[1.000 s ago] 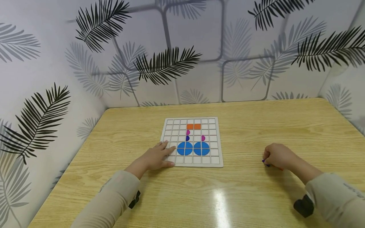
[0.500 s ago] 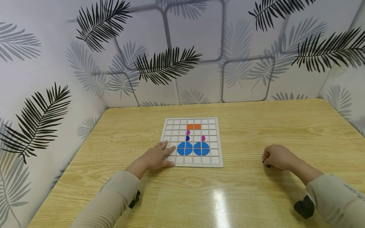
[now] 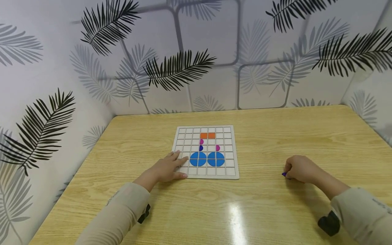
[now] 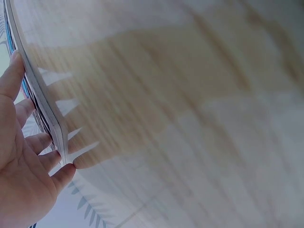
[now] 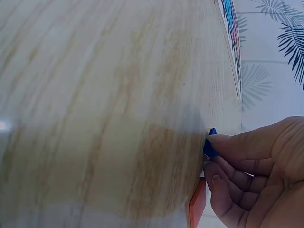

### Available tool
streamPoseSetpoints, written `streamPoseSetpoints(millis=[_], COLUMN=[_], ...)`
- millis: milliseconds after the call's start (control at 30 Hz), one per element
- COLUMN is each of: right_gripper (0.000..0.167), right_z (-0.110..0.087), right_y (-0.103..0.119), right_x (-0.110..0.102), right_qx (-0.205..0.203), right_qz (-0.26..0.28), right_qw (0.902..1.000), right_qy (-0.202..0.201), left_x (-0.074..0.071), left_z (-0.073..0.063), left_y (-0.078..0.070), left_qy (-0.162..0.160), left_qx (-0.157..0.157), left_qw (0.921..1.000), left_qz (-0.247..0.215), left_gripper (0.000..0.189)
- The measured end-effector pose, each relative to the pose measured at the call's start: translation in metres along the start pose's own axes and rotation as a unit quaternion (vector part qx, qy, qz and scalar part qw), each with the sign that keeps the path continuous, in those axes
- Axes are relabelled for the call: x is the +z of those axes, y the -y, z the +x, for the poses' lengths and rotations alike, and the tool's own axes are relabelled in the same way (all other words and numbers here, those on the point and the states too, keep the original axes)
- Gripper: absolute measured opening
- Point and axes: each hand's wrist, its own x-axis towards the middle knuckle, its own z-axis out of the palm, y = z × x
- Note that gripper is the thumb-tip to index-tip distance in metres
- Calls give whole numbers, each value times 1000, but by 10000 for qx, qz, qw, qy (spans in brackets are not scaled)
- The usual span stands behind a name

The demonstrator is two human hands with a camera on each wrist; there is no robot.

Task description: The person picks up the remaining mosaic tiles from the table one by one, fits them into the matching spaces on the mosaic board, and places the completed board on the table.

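My left hand [image 3: 165,168] rests spread on the left edge of a white gridded board [image 3: 230,172]. My right hand [image 3: 301,168], down at the table to the right, pinches a small dark blue piece [image 5: 209,148] between thumb and fingers; its full shape is hidden. Beside the curled fingers in the right wrist view lies an orange-red piece [image 5: 197,206]. On the board are two orange squares [image 3: 207,135], two magenta half-circles [image 3: 217,148], a dark blue half-circle [image 3: 200,148] and two blue circles [image 3: 215,159] divided by grid lines.
The wooden table [image 3: 190,204] runs back to a wall [image 3: 211,88] with a leaf pattern. Bare wood lies between the board and my right hand. A black device [image 3: 329,223] sits at the right wrist.
My right hand has shifted very slightly right, with the dark blue piece at its fingertips. An orange-red edge under that hand no longer shows in the head view. The left hand stays put.
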Motion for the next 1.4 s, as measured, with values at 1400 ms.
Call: streamPoseSetpoints(millis=[1400], right_gripper=[5], right_z=[51], right_y=[32], right_x=[25], right_qx=[-325], right_qz=[2095], right_qw=[9765], right_qy=[-377], left_x=[2], left_z=[1], left_y=[1], left_qy=[41], left_qx=[-160], left_qw=[9999], left_qz=[0], left_gripper=[68])
